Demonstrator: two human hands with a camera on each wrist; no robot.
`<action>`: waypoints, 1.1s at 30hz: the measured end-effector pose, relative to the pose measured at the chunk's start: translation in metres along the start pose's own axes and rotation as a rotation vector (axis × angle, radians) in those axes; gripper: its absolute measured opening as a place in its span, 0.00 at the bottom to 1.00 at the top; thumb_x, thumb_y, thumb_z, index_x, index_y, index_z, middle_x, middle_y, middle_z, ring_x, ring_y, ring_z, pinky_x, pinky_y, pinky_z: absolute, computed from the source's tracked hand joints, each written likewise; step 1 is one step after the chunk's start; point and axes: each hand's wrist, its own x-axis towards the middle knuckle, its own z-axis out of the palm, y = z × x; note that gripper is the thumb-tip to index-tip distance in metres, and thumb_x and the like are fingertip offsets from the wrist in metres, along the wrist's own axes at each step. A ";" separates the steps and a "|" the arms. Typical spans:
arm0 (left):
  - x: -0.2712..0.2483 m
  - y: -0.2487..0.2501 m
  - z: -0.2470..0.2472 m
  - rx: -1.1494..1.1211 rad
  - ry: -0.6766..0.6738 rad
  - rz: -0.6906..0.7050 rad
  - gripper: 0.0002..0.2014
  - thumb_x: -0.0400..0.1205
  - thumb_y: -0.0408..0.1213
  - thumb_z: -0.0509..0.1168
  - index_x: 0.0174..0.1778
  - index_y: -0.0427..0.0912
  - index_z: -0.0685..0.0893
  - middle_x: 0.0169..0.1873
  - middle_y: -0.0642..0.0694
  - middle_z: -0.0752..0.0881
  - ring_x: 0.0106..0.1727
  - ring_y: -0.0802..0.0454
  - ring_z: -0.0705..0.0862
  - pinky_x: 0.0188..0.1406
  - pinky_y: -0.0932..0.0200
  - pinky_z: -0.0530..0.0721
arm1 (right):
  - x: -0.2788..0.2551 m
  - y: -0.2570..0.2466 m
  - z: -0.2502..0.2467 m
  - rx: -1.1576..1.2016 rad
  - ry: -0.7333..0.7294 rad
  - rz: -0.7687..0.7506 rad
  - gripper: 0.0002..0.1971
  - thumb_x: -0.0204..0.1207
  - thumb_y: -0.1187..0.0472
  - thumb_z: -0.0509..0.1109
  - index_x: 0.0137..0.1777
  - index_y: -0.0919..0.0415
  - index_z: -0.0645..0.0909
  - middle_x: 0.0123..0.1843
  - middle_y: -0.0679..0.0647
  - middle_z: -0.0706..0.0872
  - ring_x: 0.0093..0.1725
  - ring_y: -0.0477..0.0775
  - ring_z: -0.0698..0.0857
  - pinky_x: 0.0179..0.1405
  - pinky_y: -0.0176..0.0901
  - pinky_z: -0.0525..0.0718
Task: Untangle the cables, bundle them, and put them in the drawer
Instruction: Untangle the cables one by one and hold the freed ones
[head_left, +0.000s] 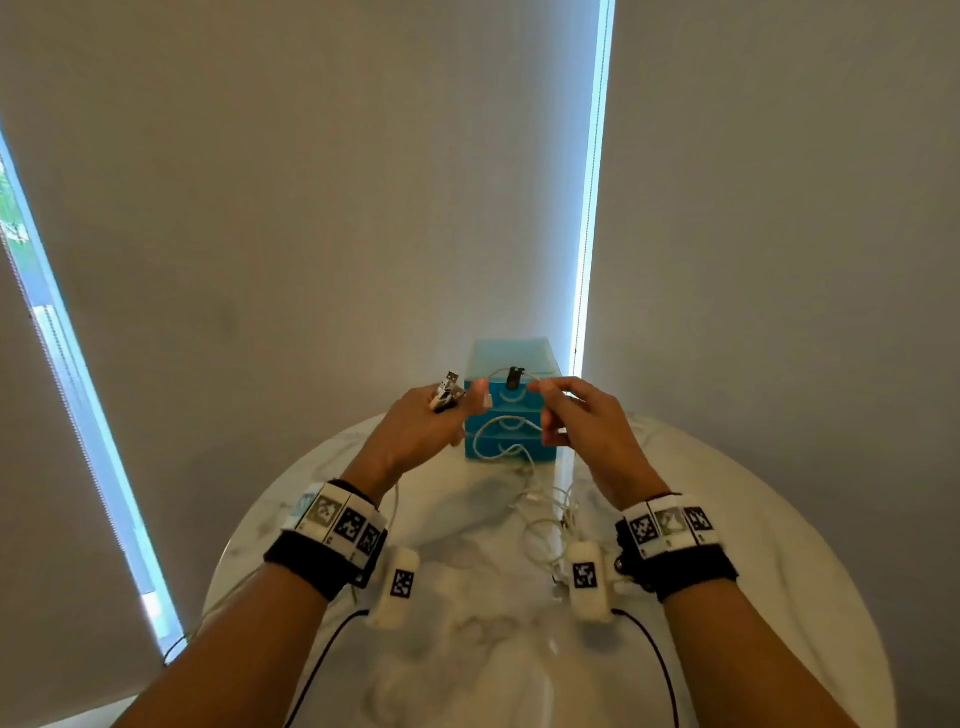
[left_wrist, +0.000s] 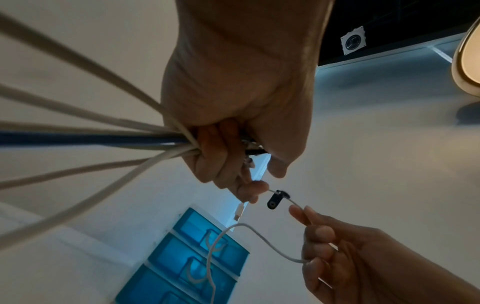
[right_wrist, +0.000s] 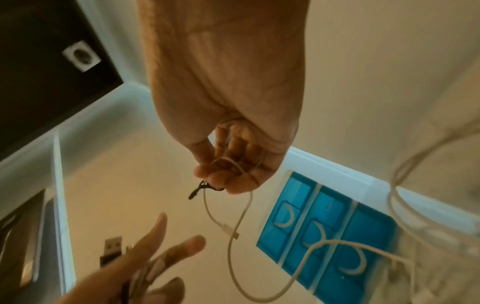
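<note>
My left hand (head_left: 457, 410) is raised in front of the blue drawer unit (head_left: 511, 441) and grips a bundle of cables (left_wrist: 145, 139), several white and one blue. Their USB plugs (head_left: 449, 387) stick up past its fingers. A thin white cable (left_wrist: 259, 238) spans between both hands, carrying a small black tie (head_left: 514, 376). The left fingertip (left_wrist: 255, 188) holds one end near the white connector (left_wrist: 240, 211). My right hand (head_left: 558, 410) pinches the same cable just right of the black tie (right_wrist: 197, 189) and keeps a loop in its curled fingers (right_wrist: 228, 176).
A loose tangle of white cables (head_left: 545, 514) lies on the round marble table (head_left: 467, 649) between my wrists and the drawer unit. All three drawers (right_wrist: 324, 236) look closed. Behind the unit hang window blinds (head_left: 311, 208).
</note>
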 end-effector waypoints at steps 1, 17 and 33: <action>0.001 0.000 0.006 -0.021 -0.024 0.011 0.27 0.86 0.71 0.60 0.53 0.54 0.92 0.32 0.54 0.92 0.32 0.68 0.86 0.37 0.60 0.79 | -0.002 0.006 -0.005 0.072 0.032 0.010 0.12 0.93 0.53 0.68 0.62 0.55 0.92 0.35 0.55 0.85 0.36 0.51 0.83 0.43 0.47 0.88; 0.031 0.014 0.034 -0.491 0.204 -0.060 0.17 0.89 0.55 0.70 0.54 0.45 0.95 0.49 0.45 0.96 0.20 0.64 0.75 0.28 0.59 0.74 | -0.015 0.060 -0.008 0.399 -0.046 0.172 0.15 0.92 0.55 0.67 0.65 0.68 0.86 0.34 0.54 0.82 0.35 0.52 0.79 0.38 0.43 0.81; -0.007 0.056 0.031 -0.674 -0.093 -0.063 0.26 0.94 0.55 0.56 0.70 0.40 0.90 0.39 0.48 0.88 0.23 0.55 0.87 0.26 0.73 0.85 | -0.032 0.067 0.029 0.136 -0.299 0.094 0.05 0.89 0.62 0.74 0.56 0.61 0.90 0.38 0.57 0.93 0.38 0.53 0.90 0.42 0.44 0.90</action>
